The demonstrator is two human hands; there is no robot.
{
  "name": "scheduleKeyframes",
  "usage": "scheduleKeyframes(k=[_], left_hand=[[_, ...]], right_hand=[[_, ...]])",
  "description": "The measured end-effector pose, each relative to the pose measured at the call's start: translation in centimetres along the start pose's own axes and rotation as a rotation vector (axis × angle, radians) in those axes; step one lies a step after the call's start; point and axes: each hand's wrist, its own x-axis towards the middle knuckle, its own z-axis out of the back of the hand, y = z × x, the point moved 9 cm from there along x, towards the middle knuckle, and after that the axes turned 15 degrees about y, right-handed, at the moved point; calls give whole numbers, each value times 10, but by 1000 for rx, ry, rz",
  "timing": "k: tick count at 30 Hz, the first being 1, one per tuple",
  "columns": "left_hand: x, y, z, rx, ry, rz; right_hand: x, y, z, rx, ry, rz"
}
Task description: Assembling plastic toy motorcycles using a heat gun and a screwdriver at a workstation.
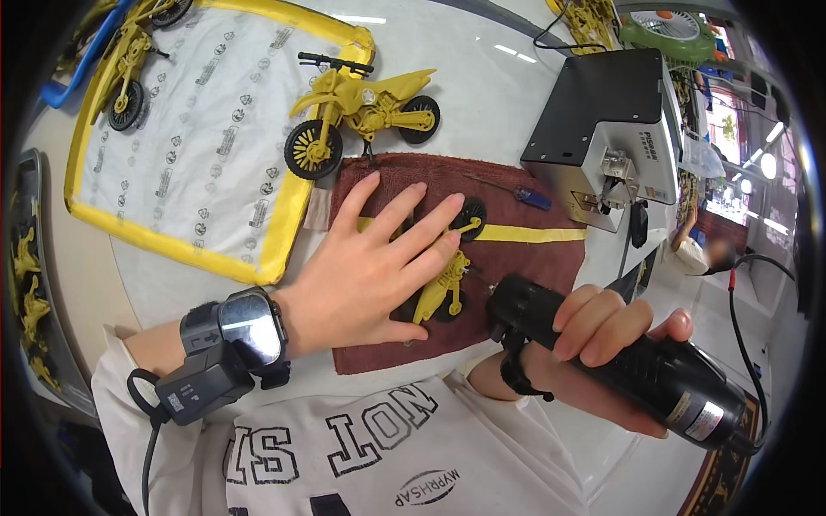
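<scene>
**Flat palm on a yellow toy motorbike, power tool in the other hand**

The pale worktop (508, 95) fills the view. At about ten o'clock lies a large white printed sheet with a yellow taped border (198, 146), and at two o'clock stands a black-and-silver box-shaped machine (602, 129). Near the centre a dark red towel crossed by a yellow strip (533, 258) lies spread out.

A black cylindrical electric screwdriver with a cable at its rear (637, 365) sits at four o'clock, its long axis running from ten to four o'clock and its working end toward the towel. The right hand (602, 344) has its grip wrapped tight around the barrel.

The left hand (379, 267), with a black wrist device, lies flat with the fingers spread, so its grip is apart, pressing on a small yellow plastic toy motorbike with black wheels (443, 288). The bike lies on its side on the towel, just off centre, long axis from seven to one o'clock, one wheel showing past the fingertips at one o'clock.

A finished yellow toy motorbike standing upright (361, 107) is at twelve o'clock, and a small blue-handled screwdriver (516, 193) rests on the towel's far edge.
</scene>
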Motion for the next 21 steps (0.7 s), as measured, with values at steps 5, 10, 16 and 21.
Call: scheduleKeyframes(k=[5, 10, 16, 21], left_hand=[[2, -14, 0, -58, 2, -3], [1, -4, -1, -19, 9, 20], [4, -2, -1, -1, 15, 9], [4, -1, -1, -1, 33, 25]], right_hand=[[4, 14, 0, -56, -36, -8], [-4, 3, 0, -45, -135, 84], [-3, 4, -3, -68, -50, 43], [-4, 1, -3, -71, -38, -18]])
